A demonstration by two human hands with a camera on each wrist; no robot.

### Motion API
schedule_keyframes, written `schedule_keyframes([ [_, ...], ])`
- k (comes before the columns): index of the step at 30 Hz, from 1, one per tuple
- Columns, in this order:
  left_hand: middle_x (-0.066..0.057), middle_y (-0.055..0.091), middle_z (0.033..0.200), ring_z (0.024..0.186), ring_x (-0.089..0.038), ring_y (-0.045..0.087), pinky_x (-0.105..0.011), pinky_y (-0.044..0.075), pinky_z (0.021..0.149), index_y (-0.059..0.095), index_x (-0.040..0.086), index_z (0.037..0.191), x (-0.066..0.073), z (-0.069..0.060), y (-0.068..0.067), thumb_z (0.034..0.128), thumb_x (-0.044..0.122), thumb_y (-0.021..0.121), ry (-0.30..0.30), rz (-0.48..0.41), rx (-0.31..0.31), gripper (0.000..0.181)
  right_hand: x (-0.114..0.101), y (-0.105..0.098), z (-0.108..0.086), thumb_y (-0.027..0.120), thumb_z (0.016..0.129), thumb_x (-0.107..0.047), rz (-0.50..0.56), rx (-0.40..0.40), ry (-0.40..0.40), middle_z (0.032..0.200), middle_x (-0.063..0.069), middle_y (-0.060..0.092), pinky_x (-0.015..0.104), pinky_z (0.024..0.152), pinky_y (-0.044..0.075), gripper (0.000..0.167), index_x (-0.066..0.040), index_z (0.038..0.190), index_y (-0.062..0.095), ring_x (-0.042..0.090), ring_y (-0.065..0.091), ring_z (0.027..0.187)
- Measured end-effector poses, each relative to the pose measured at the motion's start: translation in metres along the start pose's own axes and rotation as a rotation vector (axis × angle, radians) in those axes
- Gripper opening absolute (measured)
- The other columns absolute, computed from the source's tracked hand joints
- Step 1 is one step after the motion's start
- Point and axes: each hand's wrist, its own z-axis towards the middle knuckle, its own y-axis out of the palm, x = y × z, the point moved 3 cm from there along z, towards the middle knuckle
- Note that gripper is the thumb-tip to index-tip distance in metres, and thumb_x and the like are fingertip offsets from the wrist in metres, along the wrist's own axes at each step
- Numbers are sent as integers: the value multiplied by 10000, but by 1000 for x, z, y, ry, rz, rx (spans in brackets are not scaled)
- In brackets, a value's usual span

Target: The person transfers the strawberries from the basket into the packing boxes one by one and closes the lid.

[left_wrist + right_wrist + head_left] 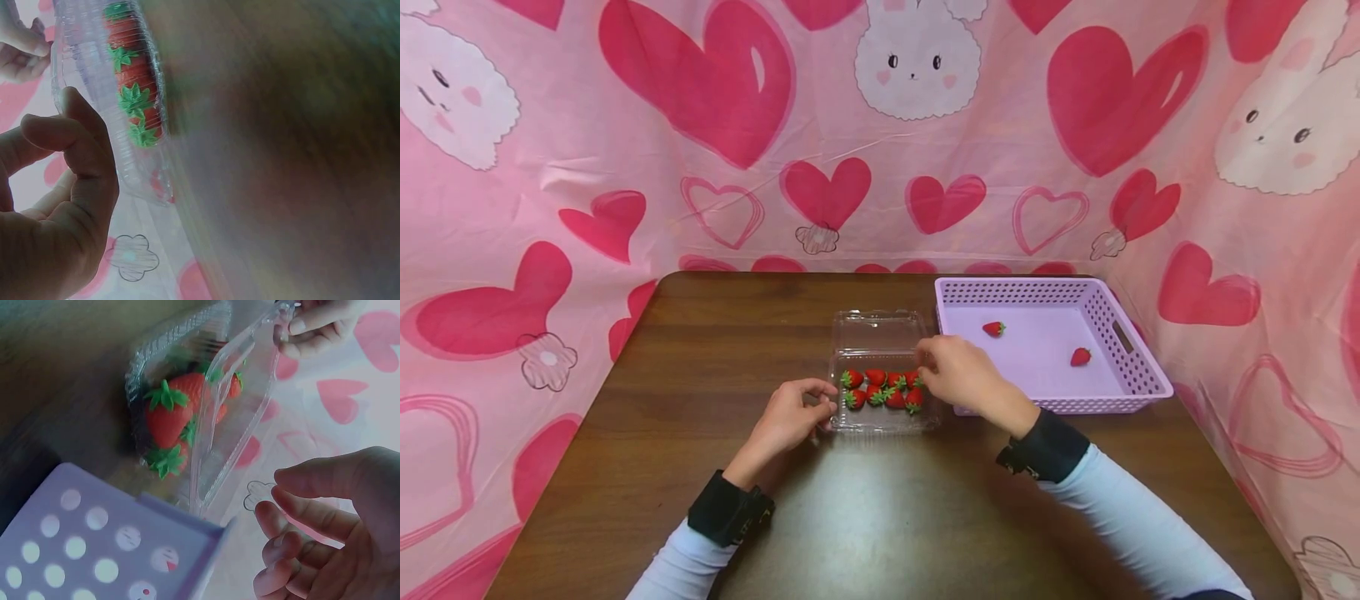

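A clear plastic clamshell box [880,429] lies opened on the table, its lid [880,332] folded back on the far side. Several red strawberries [895,398] with green leaves sit in its tray in two rows. My left hand [790,417] is at the box's left side, pinching its rim between thumb and fingers. Over the box's right edge is my right hand [958,377]; in the right wrist view its fingers [312,512] are loosely bent with nothing between them. Part of the rightmost strawberries is hidden by this hand in the head view.
A lilac perforated basket [1037,367] stands right of the box, close beside it. Inside lie two strawberries, one [994,329] toward the left and one [1081,357] toward the right. A pink curtain [880,208] with hearts and rabbits surrounds the brown wooden table [722,350].
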Motion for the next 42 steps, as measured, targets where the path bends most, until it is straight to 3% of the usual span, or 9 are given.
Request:
schedule_keyframes([
  [6,-52,692,741,652,-324,686,-418,559,541,736,19,1153,0,0,0,962,53,764,-9,1,4,196,4,-5,0,745,925,-109,12,-14,7,801,-13,639,359,618,500,62,-98,986,744,189,584,737],
  [13,-52,691,754,652,-324,686,-411,556,537,735,19,1150,1,0,0,962,53,764,-9,3,5,193,11,-16,0,749,915,-108,-3,48,2,877,26,697,425,717,555,96,-80,1006,765,215,642,821],
  [20,-51,690,764,663,-331,691,-386,546,532,734,25,1147,1,0,0,959,53,768,-8,0,5,193,24,-29,2,730,915,-122,-26,70,36,869,68,664,421,616,498,59,-95,967,741,235,600,750],
  [42,-65,692,729,660,-332,683,-390,538,530,733,24,1155,2,-1,0,975,56,744,-11,4,1,183,57,-49,15,717,923,-136,1,4,114,898,133,664,478,711,518,154,-26,1029,736,303,615,812],
])
